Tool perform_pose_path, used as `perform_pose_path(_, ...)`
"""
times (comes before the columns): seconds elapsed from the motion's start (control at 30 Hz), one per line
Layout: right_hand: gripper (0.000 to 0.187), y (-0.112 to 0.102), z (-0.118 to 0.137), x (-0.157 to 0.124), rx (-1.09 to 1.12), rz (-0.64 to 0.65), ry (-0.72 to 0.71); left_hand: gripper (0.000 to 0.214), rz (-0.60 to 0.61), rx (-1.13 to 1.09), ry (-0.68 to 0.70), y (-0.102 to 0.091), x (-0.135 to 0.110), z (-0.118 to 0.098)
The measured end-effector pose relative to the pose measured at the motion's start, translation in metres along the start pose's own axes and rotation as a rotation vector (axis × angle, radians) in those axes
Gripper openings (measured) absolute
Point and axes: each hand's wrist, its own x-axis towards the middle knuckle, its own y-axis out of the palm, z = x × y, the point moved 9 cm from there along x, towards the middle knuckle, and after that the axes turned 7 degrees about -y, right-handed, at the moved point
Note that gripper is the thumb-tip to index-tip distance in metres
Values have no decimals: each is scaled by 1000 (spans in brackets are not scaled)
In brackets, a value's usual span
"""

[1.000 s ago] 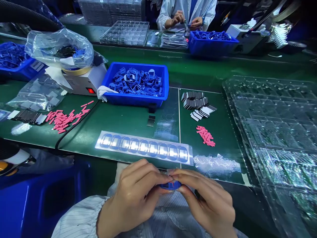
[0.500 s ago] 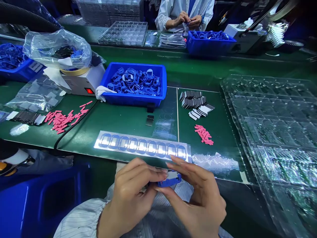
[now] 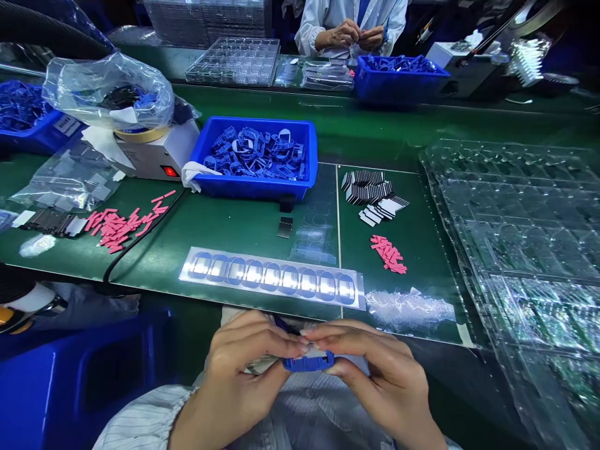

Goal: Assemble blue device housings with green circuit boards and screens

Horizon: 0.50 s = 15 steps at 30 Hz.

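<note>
A small blue plastic housing [image 3: 309,362] with a pale top face is held between both hands, low in front of my body. My left hand [image 3: 248,362] pinches its left end, thumb below and fingertips on top. On the other end, my right hand [image 3: 370,369] presses with its fingers over the top and its thumb underneath. The fingertips of the two hands meet above the part and hide much of its upper face. Just beyond the hands, on the green bench, lies a strip of oval clear-film stickers [image 3: 272,279].
A blue bin of blue plastic parts [image 3: 257,187] stands mid-bench. Pink strips [image 3: 388,255], black-and-white pieces [image 3: 370,194] and a clear plastic bag [image 3: 407,309] lie to the right, beside clear trays [image 3: 515,250]. More pink strips [image 3: 117,228] lie left. A co-worker's hands [image 3: 356,36] are across the bench.
Both hands have moved slightly down and toward me with the blue housing. My right fingers, raised before, now lie across its top, and the part sits more level.
</note>
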Motion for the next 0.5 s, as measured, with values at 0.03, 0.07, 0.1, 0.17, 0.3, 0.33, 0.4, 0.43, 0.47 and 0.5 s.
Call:
perform_pose_path(0.03,12,-1,0,0,-3,7,-15,24,10,-3,-12,1,0,2)
perform_pose_path(0.07,14,-2,1,1,-11,6,-26,23,19,-1,-30,2,1,4)
perform_pose_path(0.1,17,-3,1,1,-22,-2,-35,20,30,3,-51,3,2,7)
perform_pose_path(0.17,20,-5,0,0,-44,-19,-48,13,77,6,-87,7,3,11)
perform_pose_path(0.3,19,-5,-3,-5,-35,-21,-26,7,140,-23,-49,10,6,7)
perform_pose_path(0.33,19,-4,-6,-7,-16,-20,6,7,121,-34,-35,8,6,6)
perform_pose_path(0.4,20,-3,-14,-12,19,-45,80,8,74,-64,-32,5,6,6)
perform_pose_path(0.43,21,-3,-16,-14,31,-69,106,8,60,-83,-46,5,6,8)
perform_pose_path(0.47,21,-3,-18,-15,41,-96,119,8,51,-104,-58,5,6,10)
perform_pose_path(0.5,21,-3,-19,-16,51,-118,126,8,40,-123,-67,6,5,11)
